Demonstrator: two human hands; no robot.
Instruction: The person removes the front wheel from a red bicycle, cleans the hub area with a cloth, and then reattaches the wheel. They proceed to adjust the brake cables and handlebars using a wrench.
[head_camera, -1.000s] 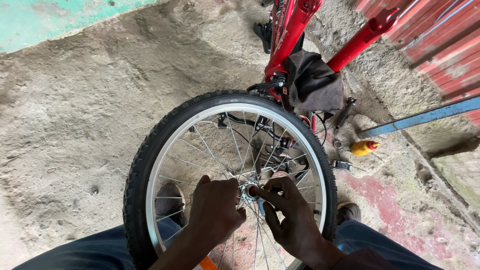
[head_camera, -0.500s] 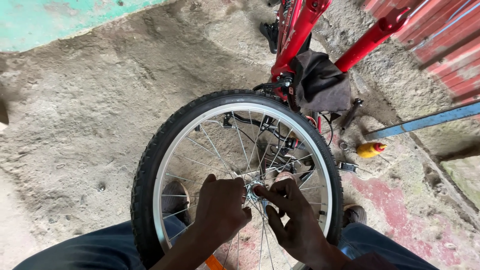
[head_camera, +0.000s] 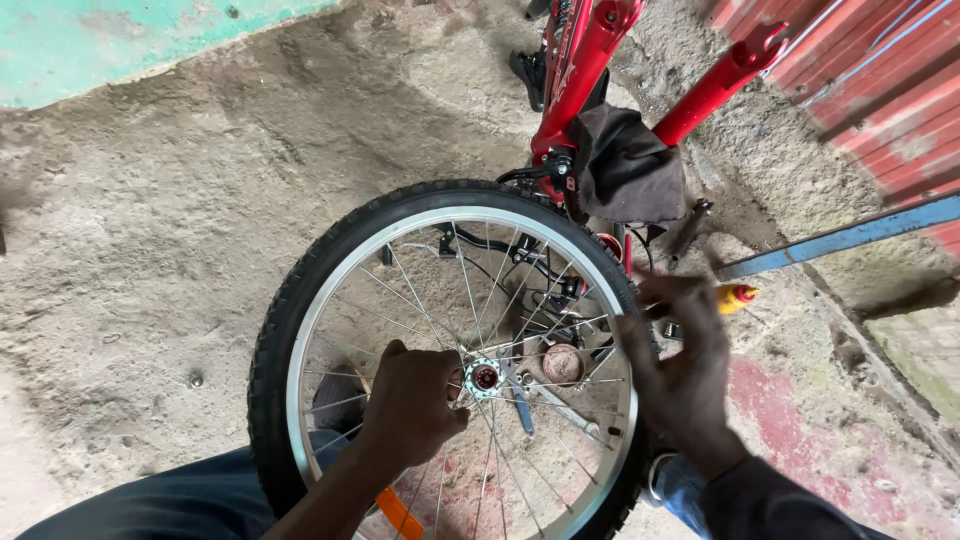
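Working at the hub (head_camera: 485, 377) of the bicycle wheel (head_camera: 450, 350), held upright over the knees. Left hand (head_camera: 412, 405) curled beside the hub, fingers pressed on the spokes there. Right hand (head_camera: 685, 370) spread loose over the tyre's right edge, holding nothing visible. Probably an axle-fitting step; next move needs a steady wheel. Fingertips partly hidden; small parts behind the spokes unclear.

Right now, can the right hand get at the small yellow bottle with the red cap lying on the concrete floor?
Probably yes: the right hand is off the wheel, and the yellow bottle lies just beyond its fingertips, nothing between.
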